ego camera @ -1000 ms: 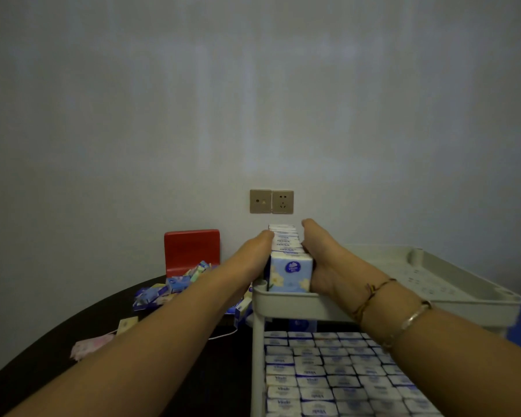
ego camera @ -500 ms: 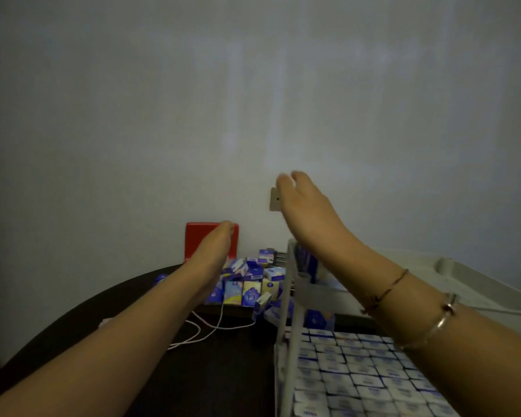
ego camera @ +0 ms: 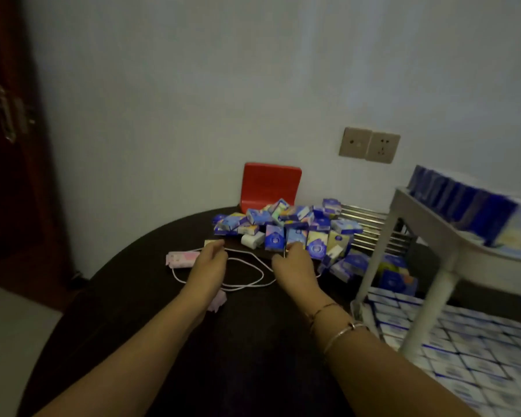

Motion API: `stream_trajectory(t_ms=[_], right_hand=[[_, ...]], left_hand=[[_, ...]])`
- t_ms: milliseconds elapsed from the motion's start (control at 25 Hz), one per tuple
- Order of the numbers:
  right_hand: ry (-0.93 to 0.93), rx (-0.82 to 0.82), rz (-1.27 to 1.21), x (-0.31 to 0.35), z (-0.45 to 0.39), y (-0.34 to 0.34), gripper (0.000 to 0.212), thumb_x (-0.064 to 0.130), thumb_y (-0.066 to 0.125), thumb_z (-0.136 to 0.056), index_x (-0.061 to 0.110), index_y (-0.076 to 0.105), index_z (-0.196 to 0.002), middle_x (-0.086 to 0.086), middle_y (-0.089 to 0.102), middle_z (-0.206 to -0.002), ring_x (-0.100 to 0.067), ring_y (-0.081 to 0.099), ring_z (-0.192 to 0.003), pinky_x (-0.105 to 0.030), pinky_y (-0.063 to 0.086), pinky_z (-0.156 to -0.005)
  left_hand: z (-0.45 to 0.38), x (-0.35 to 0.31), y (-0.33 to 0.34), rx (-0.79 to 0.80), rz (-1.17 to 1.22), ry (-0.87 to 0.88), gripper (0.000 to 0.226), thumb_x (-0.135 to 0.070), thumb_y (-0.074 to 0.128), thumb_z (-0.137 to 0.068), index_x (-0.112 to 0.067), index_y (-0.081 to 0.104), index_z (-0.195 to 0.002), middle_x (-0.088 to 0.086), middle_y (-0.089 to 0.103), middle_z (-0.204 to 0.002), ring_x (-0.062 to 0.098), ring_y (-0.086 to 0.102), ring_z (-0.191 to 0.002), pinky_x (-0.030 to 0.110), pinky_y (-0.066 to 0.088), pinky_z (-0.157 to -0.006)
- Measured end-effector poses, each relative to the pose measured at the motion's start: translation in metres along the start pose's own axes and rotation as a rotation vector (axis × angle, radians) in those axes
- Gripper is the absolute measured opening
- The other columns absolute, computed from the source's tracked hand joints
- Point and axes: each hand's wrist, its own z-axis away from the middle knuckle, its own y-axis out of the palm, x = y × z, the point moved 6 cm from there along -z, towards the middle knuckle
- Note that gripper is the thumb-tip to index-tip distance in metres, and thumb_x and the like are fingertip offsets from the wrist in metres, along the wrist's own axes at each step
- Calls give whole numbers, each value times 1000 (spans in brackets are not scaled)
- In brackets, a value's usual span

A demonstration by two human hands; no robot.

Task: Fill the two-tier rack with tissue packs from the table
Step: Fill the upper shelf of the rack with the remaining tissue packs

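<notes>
Neither hand has a pack yet: the left hand [ego camera: 210,261] hovers over the dark table [ego camera: 127,296] with its fingers loosely curled and nothing in them, near the white cable [ego camera: 247,284] that loops across the tabletop. The right hand [ego camera: 294,264] reaches to the near edge of the pile of packs [ego camera: 295,233], fingertips at the closest blue ones; whether it has actually taken hold of one I cannot tell, since the fingers are hidden behind the back of the hand. Bracelets circle the right wrist. The pile lies at the far side of the table in front of a red stand [ego camera: 269,188], with a white charger [ego camera: 252,239] among the packs and a pink pack [ego camera: 182,259] just left of the left hand. On the right stands the rack [ego camera: 382,245]: its upper tier carries a row of blue packs [ego camera: 463,203] along the near edge, blurred, and its lower tier [ego camera: 463,353] is covered with white-and-blue packs laid flat in rows. A double socket [ego camera: 369,145] sits on the wall above, and a dark door [ego camera: 9,130] fills the left edge.
</notes>
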Motion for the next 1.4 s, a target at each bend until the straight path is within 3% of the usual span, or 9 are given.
stream_trajectory(t_ms=[120, 360, 640, 760, 960, 1080, 1240, 1320, 1400], right_hand=[[53, -198, 244, -43, -30, 8, 48, 19, 51, -90, 6, 39, -134, -18, 32, -146, -33, 29, -136, -43, 30, -111], [96, -458, 254, -79, -73, -6, 40, 23, 46, -94, 19, 46, -134, -15, 5, -157, -30, 3, -146, -43, 13, -118], [29, -575, -31, -88, -81, -14, 31, 17, 44, -95, 15, 56, -123, -8, 50, -129, -22, 47, -119, -36, 42, -99], [-61, -431, -454, -66, -62, -5, 25, 9, 42, -95, 17, 65, -103, 3, 58, -109, -4, 55, -93, -12, 45, -73], [-148, 38, -674, -21, -42, 27, 27, 1, 47, -89, 2, 72, -81, -4, 68, -90, -8, 64, -86, -30, 53, -79], [-149, 19, -766, -10, -47, 30, 24, 1, 49, -89, 3, 69, -78, 0, 67, -83, -5, 64, -77, -24, 54, -70], [-216, -389, -271, -9, -91, 10, 26, 6, 49, -89, 19, 59, -108, -2, 60, -110, -14, 56, -95, -31, 51, -79], [-304, -398, 173, -7, -126, 12, 47, 6, 53, -87, 20, 46, -131, -11, 39, -143, -27, 35, -133, -41, 37, -106], [-326, -340, 529, -11, -158, 14, 64, 9, 55, -87, 24, 30, -144, -12, 12, -157, -33, 9, -144, -49, 20, -116]], left_hand=[[-22, 28, 28, 69, 20, 29, 40, -5, 38, -97, -15, 46, -135, 3, 47, -140, 8, 44, -120, 16, 33, -89], [-41, 70, 80, 194, 53, 179, 41, 2, 41, -94, -14, 49, -130, -1, 54, -131, 8, 49, -120, 9, 38, -89], [-52, 73, 80, 302, 68, 248, 46, 0, 48, -92, -23, 45, -133, -7, 49, -134, 6, 46, -125, 14, 43, -89], [-44, 72, 83, 360, 43, 285, 63, -7, 63, -87, -27, 35, -140, -12, 42, -139, 3, 40, -128, 25, 42, -101], [-46, 69, 81, 218, -99, 339, 86, -14, 76, -75, -16, 26, -145, -8, 43, -131, 7, 42, -125, 15, 32, -96], [-51, 67, 63, 18, -142, 431, 72, -21, 71, -81, -19, 32, -142, -11, 44, -129, 7, 43, -121, 25, 40, -97], [-56, 70, 58, 16, -41, 372, 65, -22, 67, -85, -17, 34, -140, -4, 51, -127, 9, 51, -116, 17, 46, -88], [-58, 72, 60, 27, -44, 352, 67, -23, 67, -85, -19, 31, -142, -8, 47, -127, 6, 49, -116, 11, 44, -83], [-60, 74, 60, 36, -37, 349, 70, -23, 67, -85, -22, 28, -143, -13, 42, -127, 2, 44, -118, 6, 41, -81]])
